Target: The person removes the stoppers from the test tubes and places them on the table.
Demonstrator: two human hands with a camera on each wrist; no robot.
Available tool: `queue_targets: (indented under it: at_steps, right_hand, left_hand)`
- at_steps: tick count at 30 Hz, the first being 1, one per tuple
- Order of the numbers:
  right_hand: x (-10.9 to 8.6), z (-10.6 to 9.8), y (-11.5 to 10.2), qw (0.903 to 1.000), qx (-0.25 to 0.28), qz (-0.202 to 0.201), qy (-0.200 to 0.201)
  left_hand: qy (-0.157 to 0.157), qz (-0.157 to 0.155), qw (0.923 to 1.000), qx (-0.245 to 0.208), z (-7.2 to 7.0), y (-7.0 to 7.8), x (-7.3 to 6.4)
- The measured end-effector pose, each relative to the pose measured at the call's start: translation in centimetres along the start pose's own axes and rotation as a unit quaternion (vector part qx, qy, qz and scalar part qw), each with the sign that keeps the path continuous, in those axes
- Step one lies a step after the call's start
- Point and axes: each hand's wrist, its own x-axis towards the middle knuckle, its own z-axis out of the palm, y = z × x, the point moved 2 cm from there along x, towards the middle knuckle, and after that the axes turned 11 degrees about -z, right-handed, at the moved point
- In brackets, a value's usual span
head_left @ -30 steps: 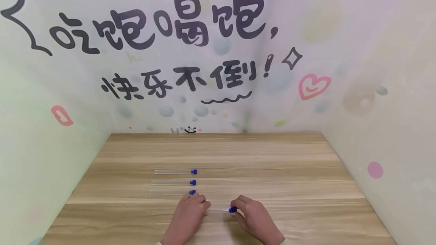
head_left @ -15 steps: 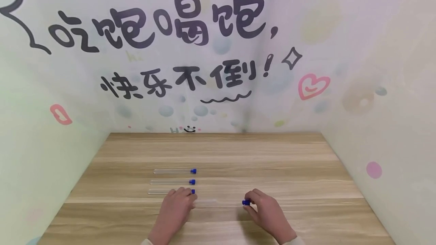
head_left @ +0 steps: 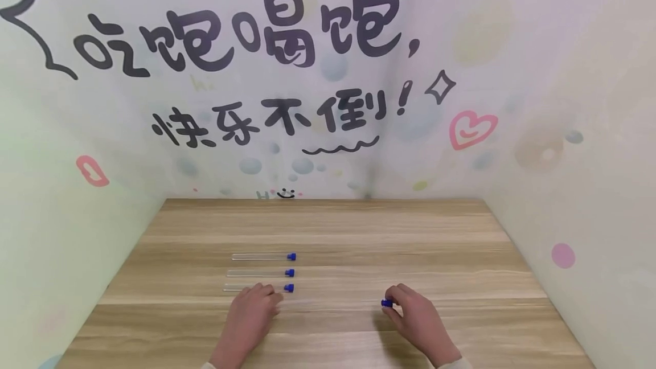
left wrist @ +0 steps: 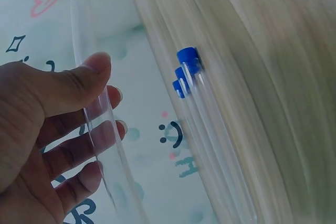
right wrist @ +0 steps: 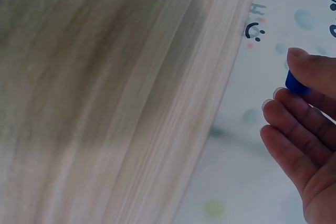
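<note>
My left hand [head_left: 251, 315] pinches a clear, uncapped test tube [left wrist: 107, 124] between thumb and fingers, as the left wrist view shows; the tube's upper end has no stopper. In the head view that tube is hardly visible against the wood. My right hand [head_left: 417, 318], well off to the right, holds a small blue stopper [head_left: 386, 303] between thumb and fingertips. The same blue stopper [right wrist: 296, 83] shows partly behind the thumb in the right wrist view. Just beyond my left hand lies the nearest of three capped test tubes [head_left: 236, 287], partly hidden by that hand.
Two more capped tubes, the middle one [head_left: 256, 273] and the farthest one [head_left: 258, 257], lie parallel behind it, blue stoppers facing right. The wood-grain table [head_left: 410, 232] meets a printed wall [head_left: 328, 175] at the back, with further walls at left and right.
The blue stopper has come out of the tube in my left hand. My right hand has moved right with the stopper, and my left hand has moved left with the tube.
</note>
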Motion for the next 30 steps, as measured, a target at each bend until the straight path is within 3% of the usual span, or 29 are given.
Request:
queue_targets:
  at_steps: [5,12,18,24,30]
  right_hand:
    - [-0.3,-0.2,0.5,0.9998,-0.005,-0.003,0.017]
    - [-0.8,-0.2,0.8,0.9991,0.008,0.037,-0.02]
    - [-1.3,0.2,1.4,0.9984,-0.013,0.05,-0.022]
    - [-1.8,0.5,1.9,0.996,-0.016,0.069,-0.055]
    - [-2.3,0.6,2.0,0.9913,0.004,0.087,-0.099]
  left_hand:
    - [-0.013,-0.012,0.9998,-0.006,0.0,-0.4,-0.1]
    - [-0.029,-0.023,0.9988,-0.031,0.5,-0.7,-1.0]
    - [-0.043,-0.036,0.9979,-0.033,0.9,-0.9,-1.3]
    - [-0.047,-0.041,0.9974,-0.035,1.8,-1.1,-1.6]
    - [-0.086,-0.047,0.9946,-0.033,2.6,-1.4,-1.7]
